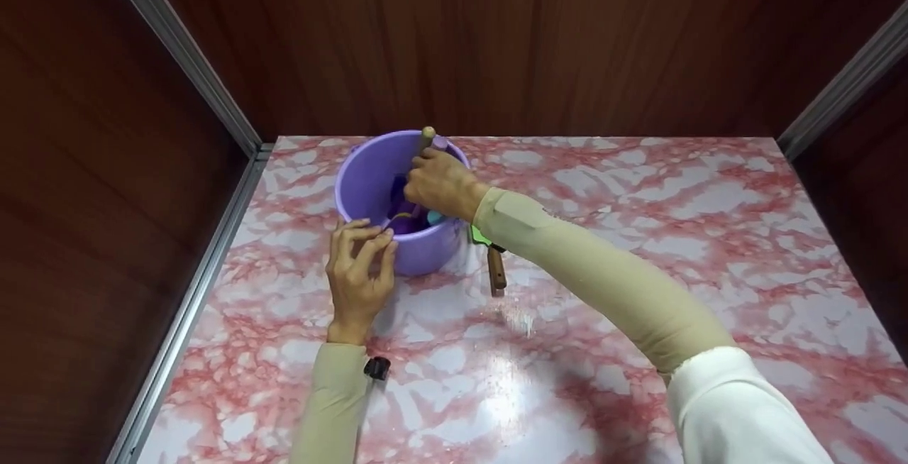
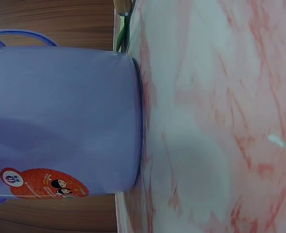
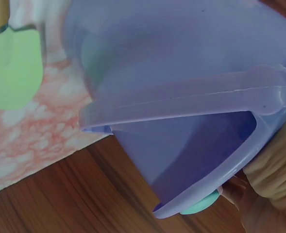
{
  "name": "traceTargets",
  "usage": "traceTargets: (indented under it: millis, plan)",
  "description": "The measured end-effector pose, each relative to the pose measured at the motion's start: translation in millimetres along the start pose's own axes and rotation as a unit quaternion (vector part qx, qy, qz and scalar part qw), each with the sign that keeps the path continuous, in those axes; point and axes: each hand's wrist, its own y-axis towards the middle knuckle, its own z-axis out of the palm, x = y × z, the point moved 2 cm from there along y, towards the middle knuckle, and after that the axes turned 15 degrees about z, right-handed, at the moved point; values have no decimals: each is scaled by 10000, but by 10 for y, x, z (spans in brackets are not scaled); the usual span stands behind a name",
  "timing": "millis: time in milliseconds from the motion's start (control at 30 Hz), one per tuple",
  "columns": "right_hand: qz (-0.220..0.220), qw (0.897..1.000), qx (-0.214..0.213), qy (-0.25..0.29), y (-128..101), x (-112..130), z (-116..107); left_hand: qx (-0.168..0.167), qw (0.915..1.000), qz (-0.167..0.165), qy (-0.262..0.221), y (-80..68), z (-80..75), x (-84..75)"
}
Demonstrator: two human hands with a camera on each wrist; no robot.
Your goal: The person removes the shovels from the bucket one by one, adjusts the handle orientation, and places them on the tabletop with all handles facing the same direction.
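A purple bucket (image 1: 425, 255) stands on the marble-patterned table and holds several objects, with dark purple shapes and a small teal piece (image 1: 435, 217) among them. My left hand (image 1: 360, 272) has its fingertips over the near left rim and its thumb outside, pinching the rim. Bent at the fingers, my right hand (image 1: 443, 184) reaches down into the bucket's mouth. Right behind its knuckles, a wooden handle (image 1: 428, 136) and a light purple handle end (image 1: 440, 143) stick up at the back rim. I cannot tell what the right fingers hold, since the hand covers it.
A green blade with a wooden handle (image 1: 497, 269), like a spatula, lies on the table (image 1: 603, 329) at the bucket's right side, partly under my right forearm. Brown wood panels (image 1: 496, 45) enclose the back and sides. The bucket's carrying handle (image 3: 181, 99) hangs against its side.
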Motion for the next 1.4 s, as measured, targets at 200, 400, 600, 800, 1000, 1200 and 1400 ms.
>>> traceTargets:
  millis: [200, 400, 600, 800, 1000, 1200, 1400]
  plan:
    - [132, 9996, 139, -223, 47, 40, -1, 50, 10000, 0, 11, 18, 4, 6]
    - [100, 9990, -152, -398, 41, 92, 1, 84, 9999, -22, 51, 3, -5, -13]
    - [-79, 9981, -361, -491, 16, 95, 5, 46, 10000, -4, 45, -19, 1, -27]
    - [-116, 9984, -314, -460, 1, 61, -41, 30, 10000, 10, 13, -14, 4, -12]
    - [-117, 9995, -126, -262, -20, 30, -123, 32, 10000, -11, 8, -21, -6, -6]
    - [-7, 9997, -148, -168, -66, -26, -232, 16, 10000, -28, 3, -31, -10, -10]
    - [125, 9994, -247, -216, -123, -94, -362, 73, 10000, -60, 32, -15, -2, -9]
